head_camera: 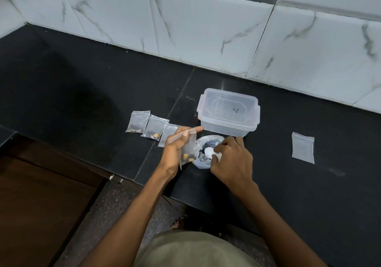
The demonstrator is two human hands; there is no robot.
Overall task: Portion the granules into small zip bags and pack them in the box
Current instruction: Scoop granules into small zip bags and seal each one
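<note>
Head view: a small zip bag [188,150] holding a few yellow and dark granules [188,157] at its bottom is held upright in the left hand [176,150], whose fingers [193,130] are curled round it. A white spoon [209,152] is pinched by the right hand [232,159] over an open pouch [204,153] on the black tabletop [82,93]. Three filled bags [153,127] are laid in a row just left of the hands. The clear box [227,113], lid on, is set just behind the pouch. An empty bag [303,150] is laid well apart to the right.
</note>
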